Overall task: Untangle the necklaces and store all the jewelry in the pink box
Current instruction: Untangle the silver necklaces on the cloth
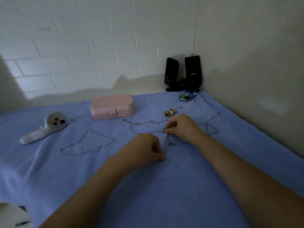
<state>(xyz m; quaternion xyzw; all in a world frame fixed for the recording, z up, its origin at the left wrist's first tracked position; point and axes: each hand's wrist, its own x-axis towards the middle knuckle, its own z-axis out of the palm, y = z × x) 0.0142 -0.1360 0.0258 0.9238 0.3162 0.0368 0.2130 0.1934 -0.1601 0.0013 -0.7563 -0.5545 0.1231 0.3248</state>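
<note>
The left hand (144, 149) has its fingers curled and pinches a thin strand low on the tangled necklaces (144, 133). The right hand (180, 127), just beyond it, nips the same tangle between thumb and fingertips where several strands meet. The short run of chain between the two pinches looks crossed and knotted.

The main risk, as I judge it, is pulling the hands apart too firmly. That would cinch the knot tighter or snap a fine link. The plush blue cloth (181, 186) could also snag the chain or a small charm. A dragged strand might sweep into the free necklace (72, 155) lying to the left and tangle it again. The dim light makes the crossings hard to read, so the wrong loop may get tugged.

The tangled chains are very thin, silver-grey and limp. They sprawl in loose loops from near the pink box (111, 106) across to the right, with a few tiny charms. The box sits closed, its snap tab fastened, behind the hands. A small heap of gold-coloured jewelry (170, 112) lies just beyond the right hand, not yet stored.
</note>
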